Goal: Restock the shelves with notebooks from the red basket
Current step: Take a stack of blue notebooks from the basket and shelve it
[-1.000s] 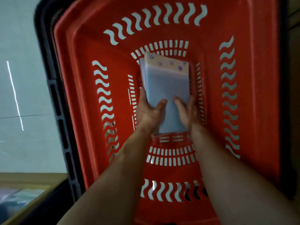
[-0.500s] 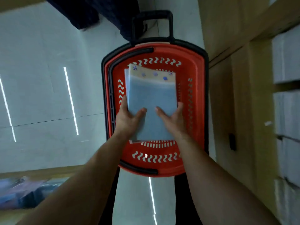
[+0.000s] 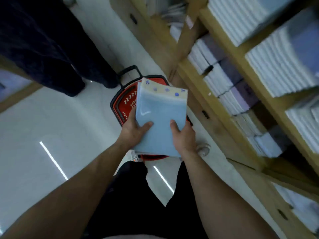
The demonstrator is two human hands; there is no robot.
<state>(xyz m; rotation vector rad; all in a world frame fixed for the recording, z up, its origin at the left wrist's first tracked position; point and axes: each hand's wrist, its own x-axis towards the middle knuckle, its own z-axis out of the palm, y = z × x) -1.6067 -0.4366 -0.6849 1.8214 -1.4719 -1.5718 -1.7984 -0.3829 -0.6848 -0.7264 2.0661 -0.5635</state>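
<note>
Notebooks lifted from basket, not yet shelved.
Left hand (image 3: 133,131) and right hand (image 3: 183,137) grip the notebooks (image 3: 160,118) above the red basket (image 3: 123,104); next move: carry to shelves (image 3: 224,107).

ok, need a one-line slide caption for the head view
Left hand and right hand hold a stack of blue notebooks above the red basket, beside wooden shelves stocked with notebooks.

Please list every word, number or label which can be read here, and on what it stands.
No text can be read.
Blue plastic-wrapped pack of notebooks: only blue dots on its cream strip, no words.
Small white tags on the wooden shelves: too blurred to read.
</note>
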